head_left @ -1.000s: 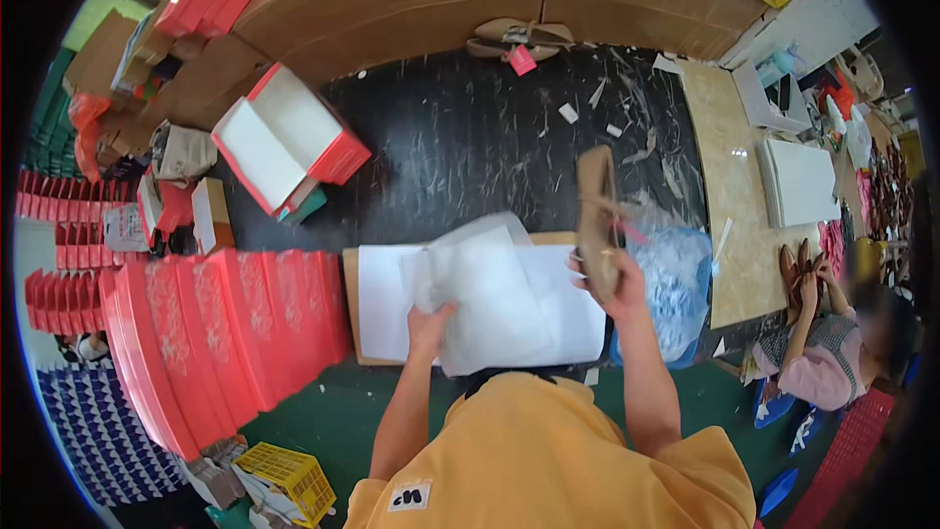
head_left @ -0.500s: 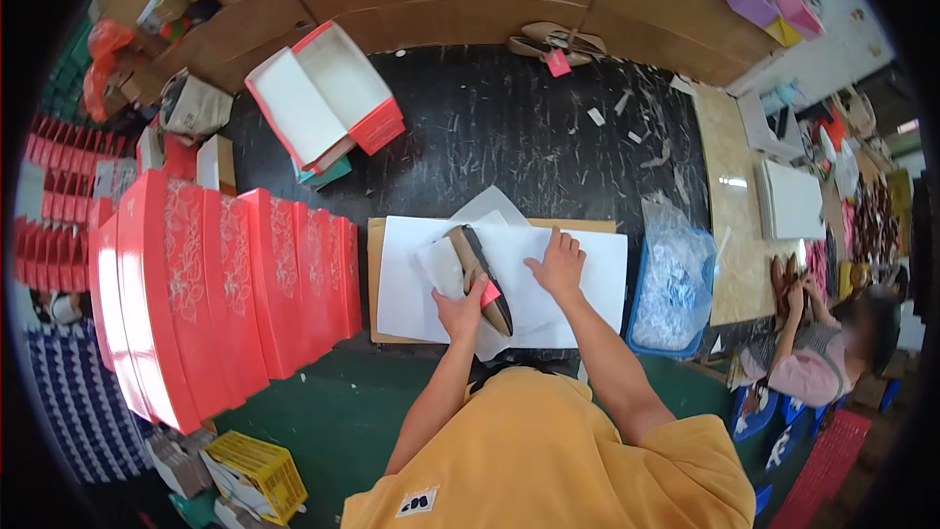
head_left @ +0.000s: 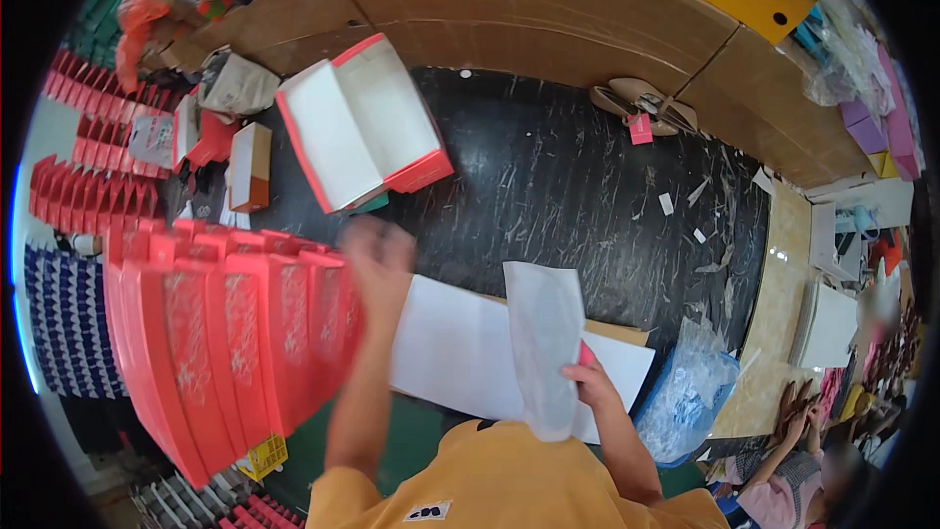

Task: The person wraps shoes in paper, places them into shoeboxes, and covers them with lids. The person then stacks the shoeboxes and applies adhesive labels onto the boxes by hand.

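White paper bundle [head_left: 544, 348] lies left of the right grip [head_left: 595, 388] holding it; left grip [head_left: 379, 257] spread.

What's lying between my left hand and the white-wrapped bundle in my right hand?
In the head view, a stretch of flat white paper lies between your left hand and the bundle.

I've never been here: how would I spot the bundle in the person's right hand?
Find the black table, then the white paper at its near edge. Over that paper's right part, the right hand grips the bundle, a long, pale wrapped shape. Unlike the flat, brighter paper beneath, it is greyish, rounded at its near end, with a pink patch beside the hand.
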`<state>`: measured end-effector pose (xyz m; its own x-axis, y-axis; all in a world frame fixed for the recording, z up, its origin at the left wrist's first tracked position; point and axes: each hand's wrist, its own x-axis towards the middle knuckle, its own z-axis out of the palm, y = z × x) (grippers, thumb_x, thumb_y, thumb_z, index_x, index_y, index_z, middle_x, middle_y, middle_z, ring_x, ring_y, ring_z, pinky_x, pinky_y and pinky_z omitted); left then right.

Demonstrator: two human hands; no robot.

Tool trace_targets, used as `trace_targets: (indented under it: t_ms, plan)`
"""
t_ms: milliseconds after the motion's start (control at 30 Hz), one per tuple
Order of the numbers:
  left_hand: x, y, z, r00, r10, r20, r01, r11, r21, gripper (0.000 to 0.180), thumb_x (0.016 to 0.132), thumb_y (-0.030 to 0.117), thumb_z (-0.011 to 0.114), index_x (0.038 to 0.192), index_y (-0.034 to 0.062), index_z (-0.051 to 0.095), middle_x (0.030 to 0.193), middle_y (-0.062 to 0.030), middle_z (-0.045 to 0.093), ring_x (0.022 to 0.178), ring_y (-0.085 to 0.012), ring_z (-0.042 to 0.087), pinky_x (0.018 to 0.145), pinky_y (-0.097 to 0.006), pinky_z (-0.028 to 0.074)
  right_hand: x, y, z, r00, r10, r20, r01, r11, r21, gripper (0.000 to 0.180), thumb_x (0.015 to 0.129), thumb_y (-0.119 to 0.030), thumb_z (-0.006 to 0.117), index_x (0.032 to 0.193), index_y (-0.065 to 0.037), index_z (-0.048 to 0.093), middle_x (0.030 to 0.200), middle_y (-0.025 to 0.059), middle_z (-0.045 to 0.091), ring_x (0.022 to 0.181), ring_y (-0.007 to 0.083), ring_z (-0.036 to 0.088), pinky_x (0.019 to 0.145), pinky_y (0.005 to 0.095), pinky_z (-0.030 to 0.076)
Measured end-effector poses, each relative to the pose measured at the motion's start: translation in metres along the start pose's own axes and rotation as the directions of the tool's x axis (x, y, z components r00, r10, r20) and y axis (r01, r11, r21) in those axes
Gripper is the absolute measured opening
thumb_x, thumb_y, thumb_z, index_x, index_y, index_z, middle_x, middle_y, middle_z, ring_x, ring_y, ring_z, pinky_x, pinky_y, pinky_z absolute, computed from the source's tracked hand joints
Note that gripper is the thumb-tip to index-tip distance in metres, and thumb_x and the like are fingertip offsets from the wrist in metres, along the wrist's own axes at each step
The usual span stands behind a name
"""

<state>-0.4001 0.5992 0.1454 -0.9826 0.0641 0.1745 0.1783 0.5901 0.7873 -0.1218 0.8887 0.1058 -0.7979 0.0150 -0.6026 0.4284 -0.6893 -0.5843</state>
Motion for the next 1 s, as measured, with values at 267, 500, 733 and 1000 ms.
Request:
trace_targets:
  t_ms: [267, 500, 733, 1000]
  plan:
    - [0.225, -0.137, -0.079, 0.744, -0.123, -0.657, 0.385, 0.882, 0.271, 0.048, 0.095, 0.044, 0.062, 0.106, -0.0004, 0.076, 0.103, -0.0223, 0.074, 0.097, -0.0398, 0.069, 0.089, -0.046, 0.053, -0.015, -0.013, -0.091, 0.978, -0.08, -0.191, 0.152, 0.905, 0.397, 0.096, 0.06, -0.027, 0.074, 0.147, 0.002, 0.046, 0.135, 0.0179, 0.062, 0.119, 0.0356, 0.062, 0.105, 0.0437, 0.049]
    - [0.106, 0.016, -0.054, 0.662, 0.135, -0.737, -0.184, 0.983, 0.015, 0.035, 0.106, 0.021, 0.056, 0.125, -0.0092, 0.055, 0.11, -0.0238, 0.066, 0.094, -0.0324, 0.064, 0.086, -0.042, 0.051, -0.124, -0.049, -0.092, 0.687, -0.496, -0.531, 0.623, 0.778, 0.078, 0.088, 0.073, -0.032, 0.072, 0.149, 0.002, 0.041, 0.136, 0.0178, 0.06, 0.118, 0.0353, 0.063, 0.104, 0.0452, 0.051]
    - [-0.056, 0.118, -0.07, 0.993, 0.059, -0.103, -0.068, 0.994, -0.084, 0.036, 0.103, 0.013, 0.057, 0.133, -0.0054, 0.05, 0.118, -0.0206, 0.062, 0.107, -0.0288, 0.06, 0.096, -0.04, 0.047, -0.199, -0.078, -0.029, 0.481, -0.762, -0.434, 0.787, 0.593, -0.169, 0.076, 0.083, -0.03, 0.069, 0.146, 0.001, 0.043, 0.132, 0.0176, 0.062, 0.114, 0.0342, 0.065, 0.099, 0.047, 0.053]
    - [-0.235, 0.044, -0.002, 0.953, -0.092, 0.288, 0.133, 0.983, -0.126, 0.05, 0.099, 0.007, 0.053, 0.147, -0.0026, 0.045, 0.114, -0.0279, 0.069, 0.103, -0.034, 0.071, 0.088, -0.04, 0.053, -0.096, -0.007, 0.086, 0.86, -0.507, -0.057, -0.134, -0.117, -0.984, 0.051, 0.069, -0.037, 0.072, 0.113, -0.012, 0.066, 0.111, 0.0166, 0.066, 0.099, 0.0394, 0.066, 0.087, 0.0509, 0.052]
